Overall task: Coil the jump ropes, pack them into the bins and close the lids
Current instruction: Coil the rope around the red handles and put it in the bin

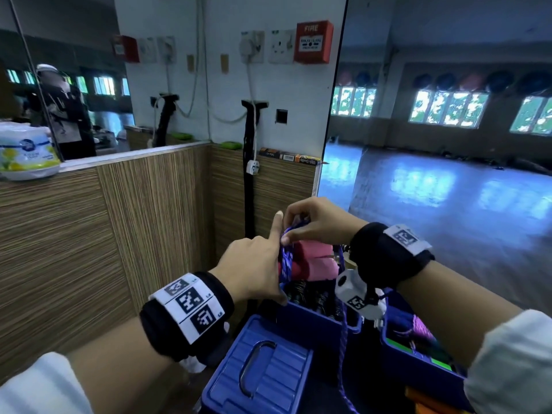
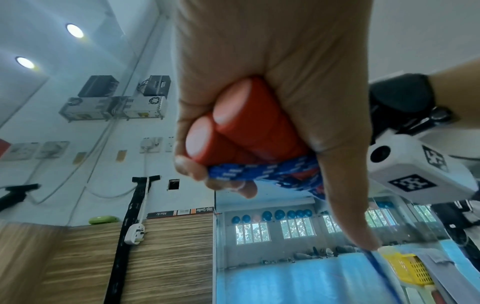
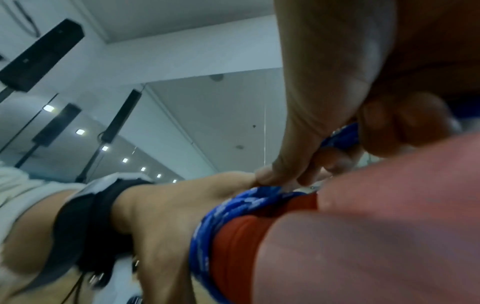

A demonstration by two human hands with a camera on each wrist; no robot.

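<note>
Red foam handles point(image 2: 233, 131) of a blue braided jump rope point(image 1: 286, 258) sit side by side in the left hand point(image 1: 254, 264), fingers curled round them, forefinger straight up. Above, the right hand point(image 1: 316, 222) pinches a rope strand between thumb and fingertips. Both hover over an open blue plastic bin point(image 1: 310, 324); its ribbed blue lid point(image 1: 260, 372) lies just beside it.

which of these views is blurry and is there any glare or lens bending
Head view: mostly sharp, wall edges bowed by the wide lens, window glare on the floor. Left wrist view: left hand and red handles crisp, ceiling lights flare. Right wrist view: soft throughout, blue rope smeared.
</note>
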